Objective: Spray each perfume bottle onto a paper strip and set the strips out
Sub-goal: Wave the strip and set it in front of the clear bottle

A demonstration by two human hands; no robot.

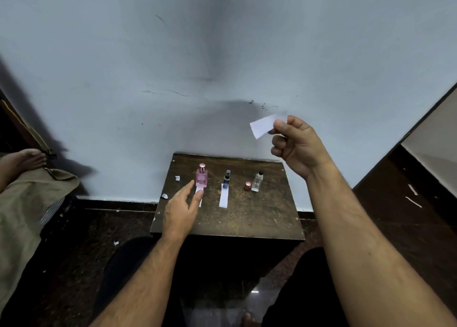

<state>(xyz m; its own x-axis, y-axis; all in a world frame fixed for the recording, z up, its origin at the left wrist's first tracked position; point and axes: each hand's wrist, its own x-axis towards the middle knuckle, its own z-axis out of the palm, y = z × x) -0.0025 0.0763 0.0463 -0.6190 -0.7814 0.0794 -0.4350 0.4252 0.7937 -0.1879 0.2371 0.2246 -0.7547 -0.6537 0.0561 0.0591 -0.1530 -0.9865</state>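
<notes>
While a pale blue-grey wall (222, 54) fills most of the view, a small dark wooden table (259, 217) stands against its foot on a dark floor (81, 240). At the far left lie a person's bare foot (27, 159) and a khaki-clad leg (29, 203).

Raised in front of the wall, above and to the right of the table, the right hand (300, 144) pinches one end of a white paper strip (263, 126) between thumb and forefinger, its other fingers curled into the palm; the strip sticks out to the left, clear of everything else.

Low over the table's left part, the left hand (180, 209) has its fingers straight and slightly spread, with its fingertips on a second strip (199, 198) that lies in front of the pink bottle (201, 177). One fingertip is just beside that bottle's base; whether it touches the glass I cannot tell.

Three bottles stand upright in a row across the back half of the table: the pink one with its rosy cap on, a slim blue bottle (226, 179) in the middle, and a clear bottle (257, 182) on the right. A third strip (224, 198) lies flat in front of the blue bottle, touching its base. A rose-coloured loose cap (247, 186) sits just left of the clear bottle. Small paper scraps (164, 196) lie near the table's left edge.
</notes>
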